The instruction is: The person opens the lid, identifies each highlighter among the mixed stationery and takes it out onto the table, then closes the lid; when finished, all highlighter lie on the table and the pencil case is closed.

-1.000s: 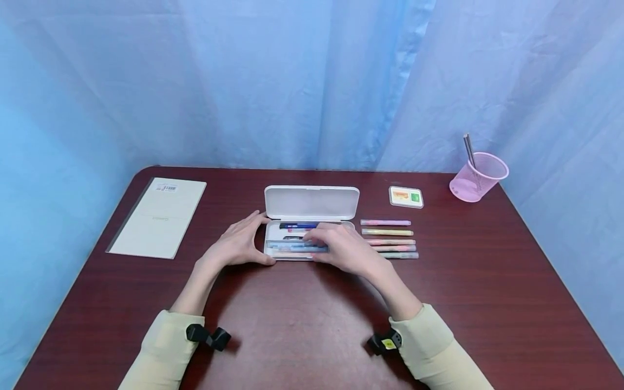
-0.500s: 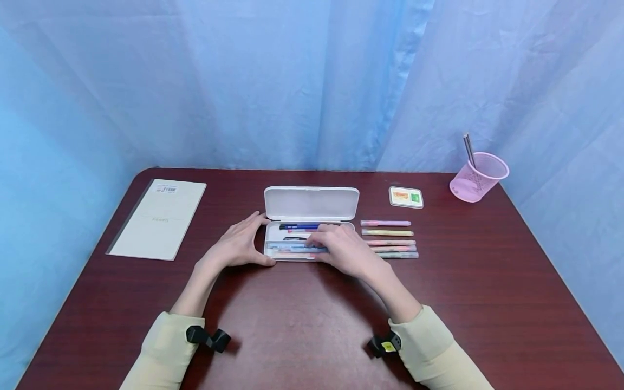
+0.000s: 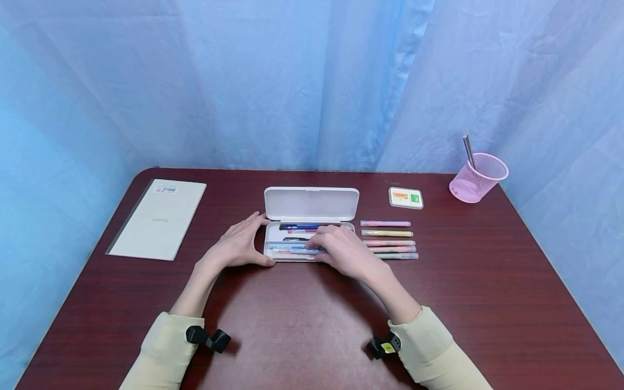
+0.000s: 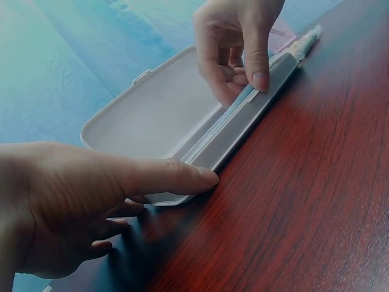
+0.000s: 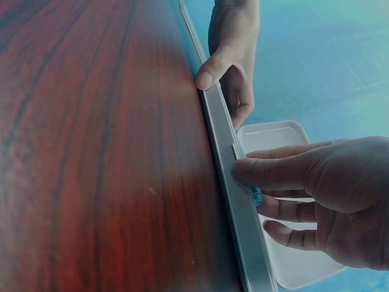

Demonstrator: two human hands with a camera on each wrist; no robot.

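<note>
An open white pencil case (image 3: pixel 312 203) lies mid-table, its lid raised at the back. Inside are a dark blue pen (image 3: pixel 297 227), a thin red one (image 3: pixel 297 231), a black-tipped item (image 3: pixel 294 239) and, along the front, light blue pens (image 3: pixel 290 247). My left hand (image 3: pixel 239 242) holds the case's left end, thumb at the front corner and index finger at the back one. Over the right half, my right hand (image 3: pixel 347 250) reaches in and pinches a light blue pen (image 4: pixel 236 108), near the front wall. The right hand covers that part of the case.
Several pastel highlighters (image 3: pixel 387 233) lie in a row right of the case. Behind them is a small flat box (image 3: pixel 406 197) with orange and green pieces. A pink mesh cup (image 3: pixel 469 187) with sticks stands back right. A pale notebook (image 3: pixel 161 222) lies left.
My right hand's fingertips have shifted very slightly right inside the case, still at the light blue pens. The left hand and the case stay where they were.
</note>
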